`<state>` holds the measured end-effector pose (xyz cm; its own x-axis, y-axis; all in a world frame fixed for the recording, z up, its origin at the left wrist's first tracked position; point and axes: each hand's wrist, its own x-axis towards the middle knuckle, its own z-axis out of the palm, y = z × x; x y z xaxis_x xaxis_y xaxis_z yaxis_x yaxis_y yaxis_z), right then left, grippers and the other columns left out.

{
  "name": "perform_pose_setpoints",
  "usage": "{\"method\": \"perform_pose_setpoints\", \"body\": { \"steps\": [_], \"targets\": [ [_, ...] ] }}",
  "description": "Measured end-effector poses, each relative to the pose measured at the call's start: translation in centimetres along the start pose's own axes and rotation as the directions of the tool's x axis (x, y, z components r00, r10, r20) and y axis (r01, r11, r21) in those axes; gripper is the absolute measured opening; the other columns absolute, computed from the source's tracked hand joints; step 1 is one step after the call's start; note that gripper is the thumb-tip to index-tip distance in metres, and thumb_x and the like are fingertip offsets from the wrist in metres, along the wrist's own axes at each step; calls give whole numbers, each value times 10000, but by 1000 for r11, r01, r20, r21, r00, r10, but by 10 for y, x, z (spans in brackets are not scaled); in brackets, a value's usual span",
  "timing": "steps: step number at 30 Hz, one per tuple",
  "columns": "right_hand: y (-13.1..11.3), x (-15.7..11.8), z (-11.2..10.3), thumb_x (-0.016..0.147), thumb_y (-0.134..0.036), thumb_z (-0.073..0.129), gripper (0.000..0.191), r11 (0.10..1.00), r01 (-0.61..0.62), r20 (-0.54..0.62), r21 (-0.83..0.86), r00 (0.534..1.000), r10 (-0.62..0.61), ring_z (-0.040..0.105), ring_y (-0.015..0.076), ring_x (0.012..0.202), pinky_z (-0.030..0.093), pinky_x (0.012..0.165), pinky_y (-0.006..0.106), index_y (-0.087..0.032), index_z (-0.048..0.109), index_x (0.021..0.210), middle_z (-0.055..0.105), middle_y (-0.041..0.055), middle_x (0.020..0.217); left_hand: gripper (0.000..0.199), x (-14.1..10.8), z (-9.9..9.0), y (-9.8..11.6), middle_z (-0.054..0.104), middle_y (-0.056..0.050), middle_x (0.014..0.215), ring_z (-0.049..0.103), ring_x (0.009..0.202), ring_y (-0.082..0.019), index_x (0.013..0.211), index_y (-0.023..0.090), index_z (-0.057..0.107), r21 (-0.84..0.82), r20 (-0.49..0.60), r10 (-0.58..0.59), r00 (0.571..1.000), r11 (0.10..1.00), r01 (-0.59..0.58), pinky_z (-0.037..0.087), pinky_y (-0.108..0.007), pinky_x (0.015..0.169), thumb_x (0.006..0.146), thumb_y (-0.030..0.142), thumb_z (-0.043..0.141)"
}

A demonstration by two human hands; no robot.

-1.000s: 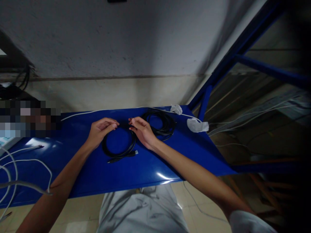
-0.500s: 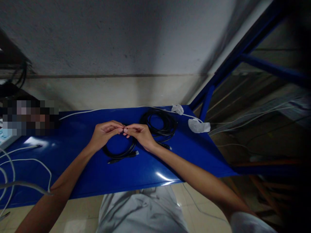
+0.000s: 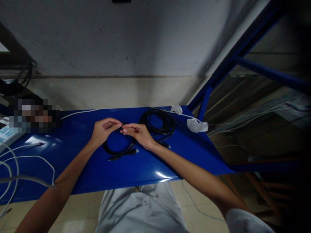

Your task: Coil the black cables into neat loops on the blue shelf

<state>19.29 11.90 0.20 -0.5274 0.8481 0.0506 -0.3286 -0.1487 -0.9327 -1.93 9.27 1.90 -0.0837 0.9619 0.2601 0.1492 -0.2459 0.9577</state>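
A small coil of black cable (image 3: 119, 153) lies on the blue table, with its two plug ends crossing at the near side; one has a bright metal USB-type tip. At the far side of this coil, my left hand (image 3: 104, 131) pinches with thumb and fingers. My right hand (image 3: 138, 133) pinches right beside it, the fingertips of both hands nearly touching. A dark bit of the black cable shows at the fingertips; any smaller thing there is hidden. Behind my right hand rests a larger coil of black cable (image 3: 167, 127), a plug end sticking out toward me.
The blue table (image 3: 97, 178) runs along a wall. White cables (image 3: 36, 157) and a power strip (image 3: 12, 135) lie at the left, near a blurred-out patch. Crumpled white plastic pieces (image 3: 197, 125) sit at the right by a white cord. A blue metal frame (image 3: 206, 100) rises there.
The fingertips have shifted slightly, the left thumb and fingers drawing a little apart from the right ones. Both coils stay in place; the view has tilted a little.
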Motion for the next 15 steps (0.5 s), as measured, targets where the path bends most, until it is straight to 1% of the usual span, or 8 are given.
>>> {"method": "perform_pose_setpoints", "body": {
  "steps": [2, 4, 6, 7, 9, 11, 13, 15],
  "targets": [
    [-1, 2, -1, 767, -500, 957, 432, 1000, 5, 1, 22, 1000, -5, 817, 234, 1042, 622, 1057, 419, -203, 840, 1058, 851, 63, 1052, 371, 5, -5, -2, 829, -88, 968, 786, 918, -236, 940, 179, 813, 7, -81, 4, 997, 1000, -3, 637, -384, 912, 762, 466, 965],
    [-4, 3, -3, 803, -506, 935, 420, 999, 25, 2, 20, 1000, -25, 815, 234, 1069, 617, 1065, 422, -201, 832, 1073, 849, 73, 1068, 387, 10, -13, -4, 823, -84, 973, 776, 917, -224, 953, 175, 804, 13, -164, 7, 986, 1000, -5, 626, -368, 899, 755, 464, 967],
    [-7, 4, -4, 817, -494, 928, 407, 999, 34, 1, 4, 999, -34, 813, 232, 1081, 612, 1074, 424, -200, 829, 1081, 849, 81, 1073, 412, 15, -22, -6, 817, -86, 978, 765, 898, -216, 994, 171, 799, 20, -204, 1, 979, 1000, 4, 620, -352, 849, 757, 466, 962],
    [-8, 4, -5, 816, -485, 929, 400, 999, 33, 0, -2, 999, -33, 812, 231, 1083, 611, 1075, 423, -201, 828, 1079, 849, 82, 1072, 430, 18, -26, -7, 814, -90, 978, 762, 891, -217, 1024, 168, 797, 23, -204, -6, 979, 1000, 11, 617, -348, 826, 763, 473, 955],
    [-9, 4, -5, 804, -468, 938, 390, 1000, 24, 1, -10, 1000, -24, 813, 225, 1075, 610, 1068, 414, -204, 824, 1067, 850, 77, 1059, 464, 20, -33, -11, 810, -98, 969, 760, 884, -222, 1078, 162, 797, 33, -175, -16, 984, 999, 22, 613, -347, 799, 790, 500, 929],
    [-8, 3, -5, 792, -456, 946, 384, 1000, 21, 4, -14, 1000, -21, 813, 217, 1057, 611, 1053, 401, -206, 818, 1054, 849, 70, 1039, 465, 21, -36, -15, 806, -104, 958, 761, 879, -226, 1092, 157, 802, 61, -125, -15, 992, 998, 23, 609, -346, 791, 830, 531, 890],
    [-6, 4, -5, 802, -452, 940, 366, 999, 31, 2, -16, 1000, -31, 812, 209, 1030, 611, 1035, 389, -205, 813, 1040, 846, 65, 1025, 436, 19, -36, -19, 805, -107, 957, 763, 878, -228, 1084, 163, 809, 122, -55, 1, 998, 993, 5, 606, -346, 802, 876, 544, 848],
    [-5, 5, -6, 824, -452, 922, 338, 999, 49, -13, -20, 999, -49, 807, 202, 991, 612, 1008, 375, -203, 811, 1023, 840, 62, 1009, 383, 16, -32, -21, 806, -105, 979, 769, 902, -233, 1067, 179, 810, 202, 19, 38, 999, 979, -41, 606, -359, 860, 921, 533, 807]
  ]
}}
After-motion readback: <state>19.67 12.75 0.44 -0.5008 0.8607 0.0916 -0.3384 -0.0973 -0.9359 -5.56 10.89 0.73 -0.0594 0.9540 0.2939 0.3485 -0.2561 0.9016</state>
